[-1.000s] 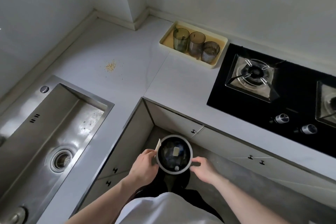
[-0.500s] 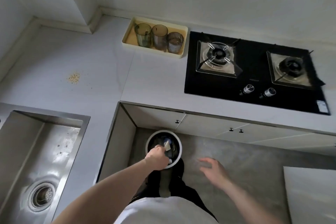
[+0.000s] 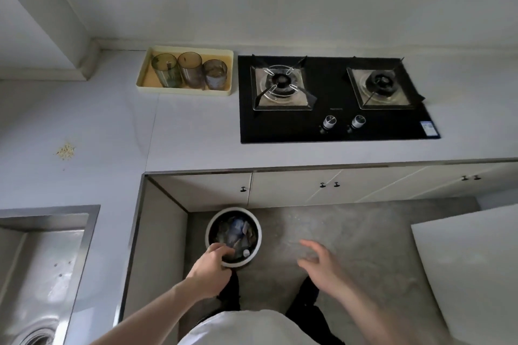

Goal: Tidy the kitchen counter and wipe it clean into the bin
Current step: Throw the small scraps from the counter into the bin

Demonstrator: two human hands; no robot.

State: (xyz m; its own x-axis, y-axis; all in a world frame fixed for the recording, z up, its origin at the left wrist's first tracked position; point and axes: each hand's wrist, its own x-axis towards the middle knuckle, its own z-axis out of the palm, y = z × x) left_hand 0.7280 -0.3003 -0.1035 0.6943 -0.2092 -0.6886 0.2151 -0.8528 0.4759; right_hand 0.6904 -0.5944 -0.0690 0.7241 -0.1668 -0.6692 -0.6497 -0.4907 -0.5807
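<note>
White bin (image 3: pixel 256 256) rim gripped by left hand (image 3: pixel 208 270); right hand (image 3: pixel 319 262) hovers open-fingered.

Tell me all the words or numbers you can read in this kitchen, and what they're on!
None can be read.
Blue-and-white sticker at the hob's front right corner: print too small.
Faint mark on the hob above the knobs: too blurred.
Bin, tray, glasses: no text visible.
</note>
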